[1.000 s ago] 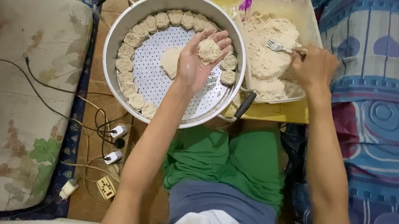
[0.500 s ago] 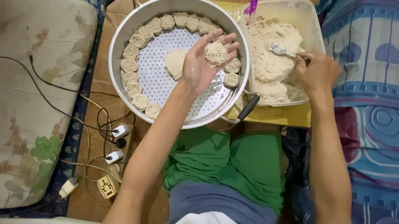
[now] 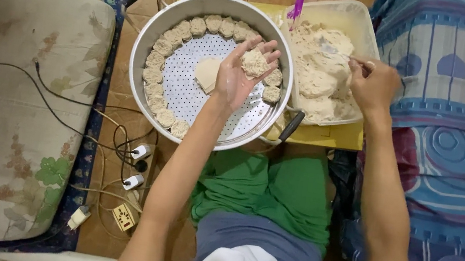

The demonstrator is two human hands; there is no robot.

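The left hand (image 3: 239, 76) hovers palm-up over the round steamer pan (image 3: 155, 33), fingers spread and loosely cupped around one filled dumpling (image 3: 255, 63) that rests on the palm. The right hand (image 3: 372, 84) is closed on the handle of a spoon (image 3: 342, 53), whose bowl sits in the pale filling mix (image 3: 320, 76) inside the clear plastic tub (image 3: 359, 20) at the pan's right side.

Judging by how the pan looks, the work is somewhere past the middle of the first ring — finished dumplings (image 3: 159, 86) line the pan's far rim, its left rim and part of the near rim, and a few more sit along the right rim just under the raised hand. The near-right stretch of the perforated floor is bare, and so is the whole centre, apart from one flat wrapper (image 3: 206, 73) lying there unfilled (partly hidden by the hand). The tub holds a good heap of filling, so plenty appears left to shape.

Both vessels sit on the brown floor (image 3: 123, 120), with a yellow board (image 3: 330, 136) under the tub and a tangle of cables and plugs (image 3: 135, 165) near the pan's near-left edge.
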